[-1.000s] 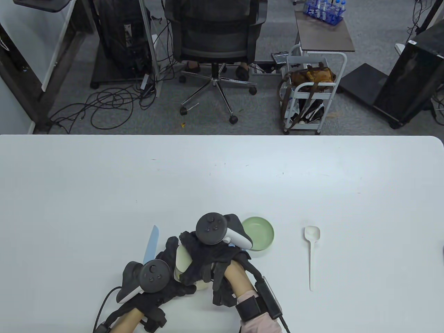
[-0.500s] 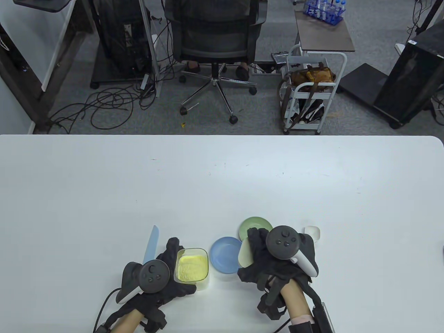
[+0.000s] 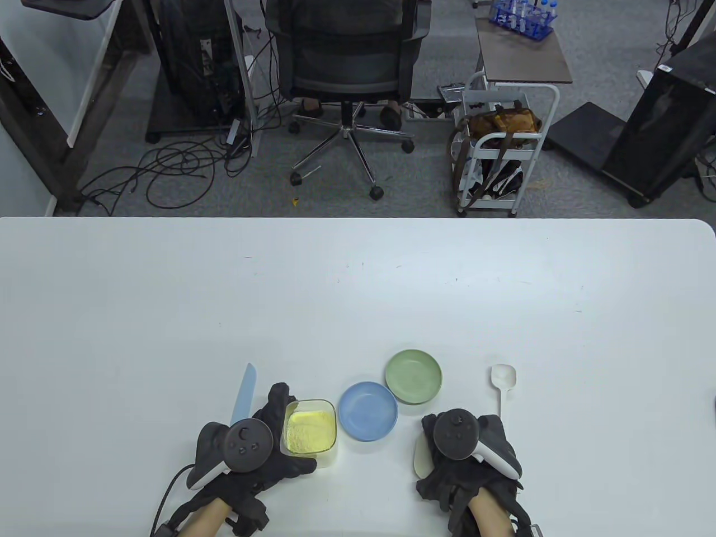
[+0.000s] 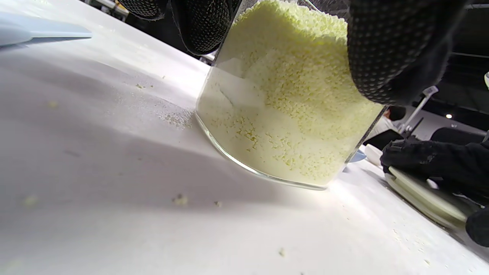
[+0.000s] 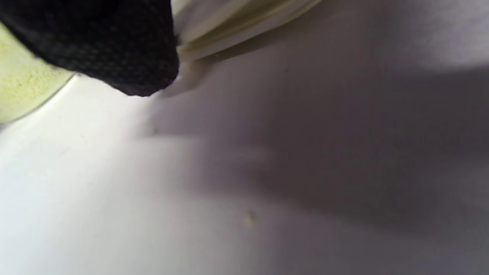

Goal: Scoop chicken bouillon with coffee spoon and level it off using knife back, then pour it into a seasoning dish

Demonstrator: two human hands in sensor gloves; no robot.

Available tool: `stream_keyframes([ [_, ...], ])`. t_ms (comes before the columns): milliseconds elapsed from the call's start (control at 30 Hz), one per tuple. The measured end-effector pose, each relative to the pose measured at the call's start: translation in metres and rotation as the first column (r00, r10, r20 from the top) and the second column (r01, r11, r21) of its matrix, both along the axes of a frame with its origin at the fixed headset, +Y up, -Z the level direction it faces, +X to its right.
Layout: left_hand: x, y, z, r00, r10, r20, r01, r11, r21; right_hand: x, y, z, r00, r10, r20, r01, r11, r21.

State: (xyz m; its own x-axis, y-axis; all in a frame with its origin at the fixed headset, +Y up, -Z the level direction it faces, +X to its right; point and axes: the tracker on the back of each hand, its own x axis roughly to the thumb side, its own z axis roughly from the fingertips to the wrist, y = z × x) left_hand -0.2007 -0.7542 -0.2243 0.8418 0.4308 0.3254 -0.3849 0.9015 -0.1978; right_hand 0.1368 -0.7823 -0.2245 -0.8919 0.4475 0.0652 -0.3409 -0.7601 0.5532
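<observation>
Lid [image 3: 418, 460] now off bouillon container [image 3: 311, 430], set down on surface under right hand [image 3: 467, 467], fingers still around it; left hand [image 3: 263, 447] grips container; spoon [image 3: 502, 386] untouched, scooping next

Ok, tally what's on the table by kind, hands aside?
Dishes: 2, blue dish and green dish
Spoon: 1
Knife: 1
Bouillon container: 1
Lid: 1
Total: 6

office/lab | swivel chair [image 3: 349, 67] | floor cables [image 3: 173, 173] | computer tower [image 3: 663, 120] | tube rack [image 3: 523, 12]
</observation>
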Motion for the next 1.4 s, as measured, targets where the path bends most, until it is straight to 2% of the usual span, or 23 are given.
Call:
stream_keyframes([
  [100, 0.0, 0.0, 0.0, 1.0, -0.001, 0.0, 0.001, 1.0, -0.002, 0.0, -0.002, -0.001, 1.0, -0.02, 0.003, 0.02, 0.998, -0.056],
  [233, 0.0, 0.0, 0.0, 1.0, -0.002, 0.001, 0.002, 1.0, -0.003, 0.006, 0.003, -0.001, 0.997, -0.071, 0.011, 0.071, 0.996, -0.048],
  [300, 0.0, 0.0, 0.0, 1.0, -0.001, 0.001, 0.001, 1.0, -0.005, 0.011, 0.012, 0.001, 0.99, -0.136, 0.03, 0.135, 0.991, 0.003],
  [400, -0.001, 0.0, -0.001, 1.0, 0.0, 0.002, 0.0, 1.0, -0.009, 0.026, 0.033, 0.005, 0.958, -0.246, 0.147, 0.204, 0.945, 0.257],
  [467, -0.001, 0.0, 0.0, 1.0, -0.002, 0.002, 0.002, 1.0, -0.009, 0.045, 0.048, 0.007, 0.877, -0.34, 0.341, 0.123, 0.843, 0.524],
  [500, 0.0, 0.0, 0.0, 1.0, -0.003, 0.002, 0.003, 1.0, -0.008, 0.051, 0.05, 0.009, 0.835, -0.363, 0.414, 0.082, 0.825, 0.56],
  [533, 0.0, 0.0, 0.0, 1.0, -0.005, 0.002, 0.005, 1.0, -0.006, 0.061, 0.052, 0.009, 0.765, -0.386, 0.516, 0.031, 0.822, 0.568],
  [567, 0.0, 0.0, 0.0, 1.0, -0.007, 0.003, 0.007, 1.0, -0.01, 0.067, 0.05, 0.008, 0.737, -0.378, 0.561, 0.026, 0.845, 0.535],
  [600, 0.0, -0.001, 0.0, 1.0, -0.006, 0.004, 0.006, 1.0, -0.013, 0.074, 0.046, 0.006, 0.713, -0.311, 0.629, 0.012, 0.902, 0.432],
  [667, 0.0, -0.001, 0.0, 1.0, -0.001, 0.007, 0.001, 1.0, -0.016, 0.084, 0.039, 0.003, 0.671, -0.17, 0.721, -0.079, 0.951, 0.298],
  [733, 0.0, -0.001, -0.001, 1.0, 0.0, 0.008, 0.0, 1.0, -0.02, 0.089, 0.031, 0.002, 0.635, -0.069, 0.769, -0.164, 0.961, 0.222],
  [900, 0.0, -0.002, -0.001, 1.0, 0.003, 0.011, -0.003, 1.0, -0.026, 0.093, 0.005, -0.004, 0.608, 0.127, 0.784, -0.234, 0.972, 0.023],
  [1000, 0.0, -0.002, -0.001, 1.0, 0.004, 0.011, -0.003, 1.0, -0.027, 0.092, 0.001, -0.006, 0.583, 0.165, 0.795, -0.309, 0.95, 0.03],
  [1033, 0.0, -0.002, -0.001, 1.0, 0.004, 0.012, -0.004, 1.0, -0.028, 0.092, 0.0, -0.008, 0.579, 0.191, 0.793, -0.307, 0.952, -0.006],
  [1167, 0.0, -0.001, -0.001, 1.0, 0.003, 0.012, -0.003, 1.0, -0.029, 0.096, 0.0, -0.013, 0.533, 0.161, 0.831, -0.274, 0.962, -0.011],
  [1400, 0.0, -0.002, -0.001, 1.0, 0.007, 0.016, -0.007, 0.999, -0.034, 0.094, 0.0, -0.014, 0.524, 0.164, 0.836, -0.275, 0.961, -0.017],
])
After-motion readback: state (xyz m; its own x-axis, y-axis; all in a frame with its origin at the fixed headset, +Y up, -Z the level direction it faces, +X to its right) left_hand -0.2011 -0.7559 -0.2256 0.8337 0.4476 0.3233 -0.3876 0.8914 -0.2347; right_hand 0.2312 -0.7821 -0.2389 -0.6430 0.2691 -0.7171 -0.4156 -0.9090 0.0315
